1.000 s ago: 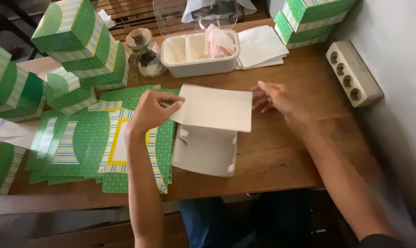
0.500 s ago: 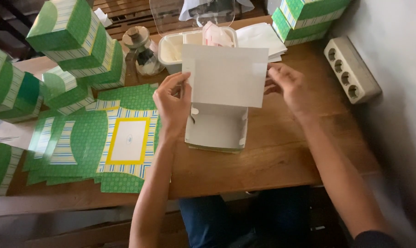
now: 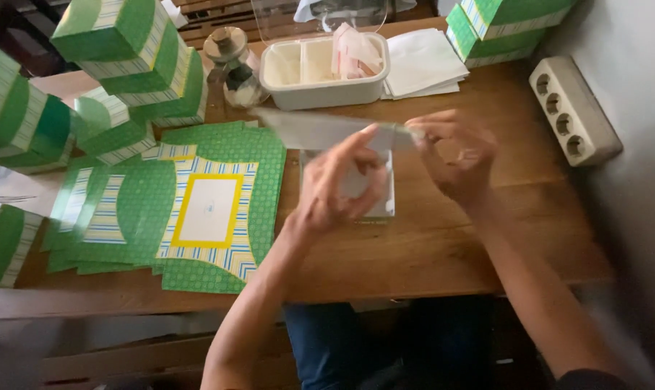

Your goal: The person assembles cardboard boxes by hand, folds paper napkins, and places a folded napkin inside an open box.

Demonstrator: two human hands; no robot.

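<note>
- Step, as we judge it: folding a white box blank, held mid-frame above the tabletop.
- Left hand, right hand: fingers pinched shut on the blank's edges.
- Next, we reckon: a squared crease, flaps aligned.

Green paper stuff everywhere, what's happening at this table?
A person at a wooden table is folding a flat white card box blank, lifted above the table. The left hand and the right hand each hold a side of it. To the left lies a stack of flat green box sheets, and folded green boxes are piled behind. A white tub stands at the back.
</note>
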